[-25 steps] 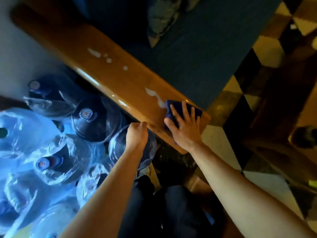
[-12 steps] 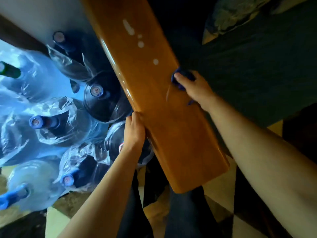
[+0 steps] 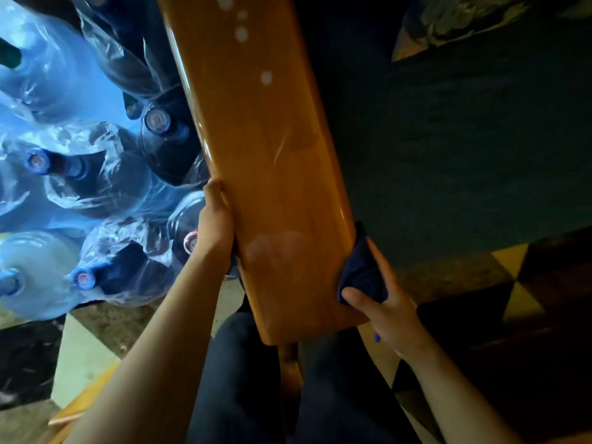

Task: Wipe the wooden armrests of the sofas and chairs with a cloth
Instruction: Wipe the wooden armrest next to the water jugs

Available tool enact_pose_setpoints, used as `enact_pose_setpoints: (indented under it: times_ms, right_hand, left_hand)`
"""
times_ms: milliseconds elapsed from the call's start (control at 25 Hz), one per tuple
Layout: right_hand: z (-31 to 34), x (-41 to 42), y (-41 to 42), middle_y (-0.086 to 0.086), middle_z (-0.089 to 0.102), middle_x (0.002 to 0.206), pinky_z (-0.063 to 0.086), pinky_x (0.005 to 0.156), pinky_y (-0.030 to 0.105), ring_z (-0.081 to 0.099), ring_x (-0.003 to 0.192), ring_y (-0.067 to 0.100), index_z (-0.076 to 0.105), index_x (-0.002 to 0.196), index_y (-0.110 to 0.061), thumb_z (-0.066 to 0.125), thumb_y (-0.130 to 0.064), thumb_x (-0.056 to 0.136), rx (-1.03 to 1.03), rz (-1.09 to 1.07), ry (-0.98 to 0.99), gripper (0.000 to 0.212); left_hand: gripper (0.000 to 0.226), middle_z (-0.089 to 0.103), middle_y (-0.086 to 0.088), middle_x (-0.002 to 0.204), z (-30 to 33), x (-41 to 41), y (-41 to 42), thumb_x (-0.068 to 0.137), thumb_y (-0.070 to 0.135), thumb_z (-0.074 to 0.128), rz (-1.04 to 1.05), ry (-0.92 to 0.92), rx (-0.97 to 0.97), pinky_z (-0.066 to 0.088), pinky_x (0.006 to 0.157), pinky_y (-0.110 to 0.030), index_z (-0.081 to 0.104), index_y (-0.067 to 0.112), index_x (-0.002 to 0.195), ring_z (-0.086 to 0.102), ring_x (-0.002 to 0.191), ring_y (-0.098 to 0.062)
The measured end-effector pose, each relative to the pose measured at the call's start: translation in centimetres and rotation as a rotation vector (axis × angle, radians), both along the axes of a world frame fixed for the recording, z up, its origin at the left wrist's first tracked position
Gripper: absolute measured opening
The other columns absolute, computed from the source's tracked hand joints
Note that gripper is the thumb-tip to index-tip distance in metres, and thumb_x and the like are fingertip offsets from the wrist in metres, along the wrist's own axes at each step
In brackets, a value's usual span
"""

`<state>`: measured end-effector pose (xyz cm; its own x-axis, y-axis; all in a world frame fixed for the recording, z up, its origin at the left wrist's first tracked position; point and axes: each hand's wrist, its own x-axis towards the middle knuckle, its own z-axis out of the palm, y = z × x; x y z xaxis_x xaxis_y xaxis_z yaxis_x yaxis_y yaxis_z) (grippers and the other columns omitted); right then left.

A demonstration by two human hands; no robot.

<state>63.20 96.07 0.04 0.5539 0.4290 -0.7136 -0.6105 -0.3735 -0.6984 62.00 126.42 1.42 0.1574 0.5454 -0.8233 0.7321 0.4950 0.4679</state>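
Observation:
A glossy wooden armrest [image 3: 272, 161] runs from the top of the view down to my legs, with a few white spots near its far end. My right hand [image 3: 381, 309] presses a dark blue cloth [image 3: 360, 272] against the armrest's right edge near its front end. My left hand [image 3: 214, 225] grips the armrest's left edge, fingers curled around the wood. A faint damp smear shows on the wood between my hands.
Several large water bottles [image 3: 96, 174] wrapped in clear plastic crowd the floor left of the armrest. The dark green sofa seat [image 3: 464, 139] lies to the right, with a patterned cushion [image 3: 455, 17] at the top. Checkered floor tiles [image 3: 519, 283] show at the lower right.
My right hand has slid the cloth back along the armrest's right edge, from its middle to near the front end. The view has shifted closer. My left hand stays on the left edge.

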Motion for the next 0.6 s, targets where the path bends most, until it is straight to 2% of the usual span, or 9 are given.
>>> enact_pose_setpoints:
  times_ms: [40, 120, 160, 240, 360, 440, 520, 600]
  right_hand:
    - [0.4, -1.4, -0.3, -0.03, 0.049, 0.149, 0.044, 0.101, 0.009, 0.047, 0.138, -0.004, 0.037, 0.151, -0.052, 0.081, -0.052, 0.08, -0.032, 0.008, -0.068, 0.084]
    - [1.0, -4.0, -1.0, -0.024, 0.049, 0.151, 0.043, 0.107, 0.014, 0.046, 0.14, 0.001, 0.035, 0.156, -0.038, 0.077, -0.047, 0.085, -0.079, 0.011, -0.182, 0.083]
    - [1.3, -4.9, -1.4, -0.022, 0.049, 0.151, 0.043, 0.111, 0.02, 0.046, 0.141, 0.003, 0.035, 0.156, -0.035, 0.076, -0.046, 0.085, -0.106, 0.006, -0.194, 0.083]
    - [2.0, -5.4, -1.6, -0.025, 0.05, 0.148, 0.043, 0.114, 0.025, 0.046, 0.14, 0.001, 0.034, 0.153, -0.041, 0.077, -0.052, 0.079, -0.165, 0.019, -0.19, 0.085]
    - [1.9, -2.1, 0.8, -0.014, 0.061, 0.138, 0.051, 0.103, 0.031, 0.059, 0.128, 0.006, 0.044, 0.147, -0.038, 0.077, -0.067, 0.067, -0.293, 0.071, -0.197, 0.091]
    - [1.3, 1.9, 4.7, -0.008, 0.069, 0.121, 0.055, 0.09, 0.032, 0.068, 0.111, 0.014, 0.055, 0.136, -0.03, 0.074, -0.075, 0.067, -0.371, 0.128, -0.251, 0.085]
    - [-0.2, 7.4, 9.8, -0.002, 0.071, 0.113, 0.057, 0.083, 0.035, 0.07, 0.102, 0.02, 0.059, 0.129, -0.024, 0.07, -0.074, 0.077, -0.396, 0.12, -0.333, 0.073]
    - [-0.9, 13.9, 15.6, -0.002, 0.067, 0.115, 0.052, 0.077, 0.029, 0.067, 0.104, 0.019, 0.057, 0.136, -0.02, 0.065, -0.071, 0.084, -0.375, 0.094, -0.392, 0.073]
  left_hand:
    - [0.07, 0.081, -0.004, 0.09, 0.1, -0.4, -0.2, 0.069, 0.092, 0.033, 0.005, -0.005, -0.017, 0.061, 0.081, -0.052, 0.071, 0.035, 0.086, 0.076, 0.089, -0.029]
    - [0.07, 0.081, -0.001, 0.09, 0.3, -1.4, -0.4, 0.067, 0.095, 0.036, 0.012, -0.007, -0.054, 0.061, 0.081, -0.052, 0.071, 0.038, 0.084, 0.077, 0.088, -0.026]
    - [0.069, 0.081, -0.001, 0.09, 0.3, -1.9, -0.6, 0.07, 0.093, 0.036, 0.008, -0.009, -0.073, 0.061, 0.079, -0.05, 0.072, 0.036, 0.086, 0.077, 0.085, -0.024]
    - [0.064, 0.082, 0.002, 0.088, 0.4, -3.2, -0.8, 0.079, 0.086, 0.038, -0.007, -0.014, -0.112, 0.06, 0.073, -0.046, 0.072, 0.034, 0.095, 0.078, 0.077, -0.02]
    - [0.064, 0.081, -0.002, 0.099, -0.1, -5.1, -1.2, 0.09, 0.074, 0.038, -0.01, -0.066, -0.209, 0.057, 0.087, -0.05, 0.071, 0.025, 0.114, 0.076, 0.097, -0.026]
    - [0.062, 0.08, -0.007, 0.102, -0.3, -6.2, -1.5, 0.095, 0.068, 0.039, 0.013, -0.082, -0.258, 0.057, 0.09, -0.051, 0.07, 0.017, 0.111, 0.073, 0.102, -0.029]
    - [0.057, 0.076, -0.011, 0.099, -0.3, -6.9, -1.7, 0.098, 0.063, 0.041, 0.058, -0.094, -0.285, 0.056, 0.089, -0.049, 0.068, 0.013, 0.104, 0.07, 0.098, -0.031]
    - [0.055, 0.071, -0.013, 0.089, -0.2, -7.2, -1.7, 0.099, 0.06, 0.042, 0.06, -0.11, -0.296, 0.057, 0.084, -0.047, 0.069, 0.011, 0.102, 0.069, 0.089, -0.032]
